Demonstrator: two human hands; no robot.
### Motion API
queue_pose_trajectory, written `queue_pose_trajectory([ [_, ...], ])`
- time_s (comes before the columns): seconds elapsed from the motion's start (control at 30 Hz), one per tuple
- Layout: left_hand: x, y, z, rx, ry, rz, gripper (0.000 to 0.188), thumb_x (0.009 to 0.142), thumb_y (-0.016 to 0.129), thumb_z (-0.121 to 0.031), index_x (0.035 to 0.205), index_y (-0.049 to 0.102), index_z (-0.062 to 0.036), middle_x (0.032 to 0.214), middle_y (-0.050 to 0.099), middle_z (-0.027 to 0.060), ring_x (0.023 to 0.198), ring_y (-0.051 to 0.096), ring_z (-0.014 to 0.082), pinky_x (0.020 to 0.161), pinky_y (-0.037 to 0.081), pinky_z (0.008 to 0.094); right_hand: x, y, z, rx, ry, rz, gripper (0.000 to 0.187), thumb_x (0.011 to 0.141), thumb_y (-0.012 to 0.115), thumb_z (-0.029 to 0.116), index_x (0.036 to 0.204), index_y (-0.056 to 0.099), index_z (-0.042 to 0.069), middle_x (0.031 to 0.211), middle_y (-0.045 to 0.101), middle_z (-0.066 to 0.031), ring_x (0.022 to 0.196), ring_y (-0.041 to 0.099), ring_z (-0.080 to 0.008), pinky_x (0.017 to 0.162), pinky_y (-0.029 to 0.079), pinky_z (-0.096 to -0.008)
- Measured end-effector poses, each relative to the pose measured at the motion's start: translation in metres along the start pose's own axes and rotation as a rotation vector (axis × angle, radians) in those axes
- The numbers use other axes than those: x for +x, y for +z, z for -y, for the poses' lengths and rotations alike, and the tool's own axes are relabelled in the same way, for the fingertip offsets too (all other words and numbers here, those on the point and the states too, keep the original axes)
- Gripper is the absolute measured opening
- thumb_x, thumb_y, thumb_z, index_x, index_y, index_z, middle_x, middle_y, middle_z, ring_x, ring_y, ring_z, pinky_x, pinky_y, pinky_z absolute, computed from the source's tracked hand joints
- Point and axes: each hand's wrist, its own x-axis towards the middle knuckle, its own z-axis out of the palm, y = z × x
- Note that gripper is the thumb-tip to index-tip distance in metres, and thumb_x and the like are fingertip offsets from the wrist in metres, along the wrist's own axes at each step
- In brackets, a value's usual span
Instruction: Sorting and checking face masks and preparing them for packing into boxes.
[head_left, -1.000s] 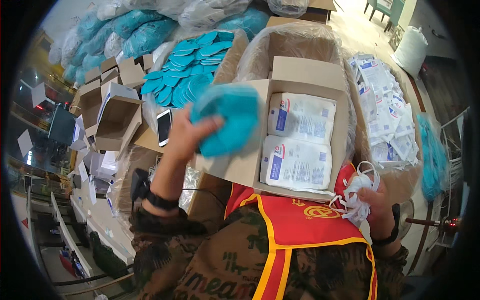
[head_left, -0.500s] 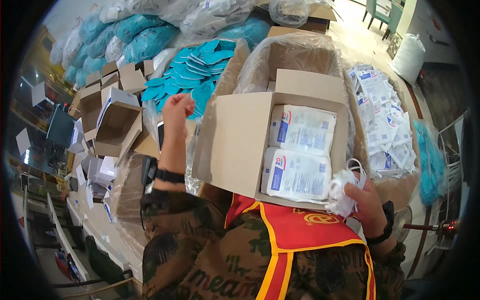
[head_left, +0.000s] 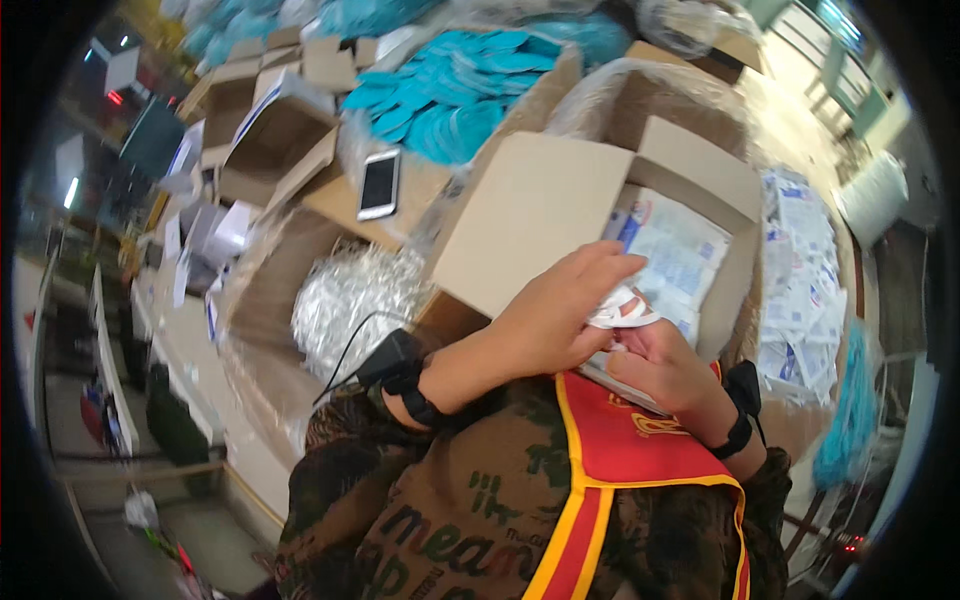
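Observation:
My left hand [head_left: 560,308] and my right hand [head_left: 660,365] meet over the near side of an open cardboard carton [head_left: 540,220]. Between them is a small bundle of white looped straps [head_left: 625,312], which both hands grip. My left fingers lie bent over it from above, while the right fist closes on its lower end. Inside the carton, beyond my hands, lie white plastic-wrapped packs [head_left: 680,245] with blue and red print. My hands cover the nearer pack in part. What else is in the bundle is hidden by my fingers.
Teal pads [head_left: 455,100] are heaped in a lined box ahead. A phone [head_left: 379,185] lies on cardboard left of the carton. Below it stands a lined box of silvery crinkled material [head_left: 350,300]. White printed sachets [head_left: 800,290] fill a box at right. Empty cartons [head_left: 270,150] stand far left.
My left hand has come down and right to join my right hand on the white straps. The right hand has moved left over the carton's near side. My view has shifted, showing the phone fully.

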Motion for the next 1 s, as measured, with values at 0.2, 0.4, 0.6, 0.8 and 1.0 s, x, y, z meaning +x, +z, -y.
queue_pose_trajectory([
  [0.2,-0.046,-0.036,0.001,0.050,-0.293,-0.351,0.031,0.078,0.055,-0.002,0.108,0.060,-0.0045,0.095,0.064,0.0120,0.086,0.065,0.0265,0.076,0.050,0.0347,-0.014,0.001,0.012,-0.006,-0.055,-0.001,0.048,0.087,0.059,0.008,0.133,0.048,0.000,0.132,0.045,-0.0135,0.114,0.053,-0.0201,0.098,0.042,-0.0335],
  [0.4,-0.144,-0.144,0.043,0.275,-0.569,-0.923,0.039,0.085,0.059,-0.005,0.123,0.053,-0.0017,0.104,0.061,0.0097,0.095,0.058,0.0181,0.082,0.047,0.0296,-0.032,-0.034,0.018,-0.254,-0.123,-0.132,0.030,0.089,0.057,0.005,0.119,0.059,0.000,0.117,0.055,-0.0106,0.104,0.055,-0.0145,0.085,0.044,-0.0268],
  [0.6,-0.195,-0.171,0.061,0.803,-0.750,-0.552,0.047,0.081,0.064,-0.005,0.125,0.051,0.0031,0.121,0.056,0.0184,0.115,0.051,0.0285,0.101,0.036,0.0365,-0.039,-0.072,0.006,-0.554,-0.164,-0.328,0.018,0.090,0.059,0.008,0.105,0.064,0.000,0.095,0.061,-0.0076,0.089,0.057,-0.0111,0.074,0.045,-0.0230],
  [0.8,-0.120,-0.117,0.069,0.361,-0.636,-0.550,0.035,0.083,0.064,-0.007,0.116,0.058,0.0024,0.116,0.061,0.0135,0.110,0.055,0.0228,0.098,0.039,0.0333,-0.007,-0.090,-0.001,-0.911,-0.158,-0.227,0.019,0.086,0.061,0.015,0.098,0.066,0.001,0.093,0.063,-0.0139,0.087,0.061,-0.0260,0.077,0.048,-0.0334],
  [1.0,-0.027,-0.049,0.038,0.139,-0.199,-0.360,0.021,0.083,0.063,-0.004,0.103,0.063,-0.0009,0.104,0.065,0.0107,0.101,0.061,0.0225,0.087,0.045,0.0313,0.031,-0.093,-0.025,-1.489,0.115,0.038,0.027,0.085,0.063,0.022,0.102,0.063,0.001,0.105,0.059,-0.0151,0.102,0.057,-0.0330,0.088,0.046,-0.0403],
])
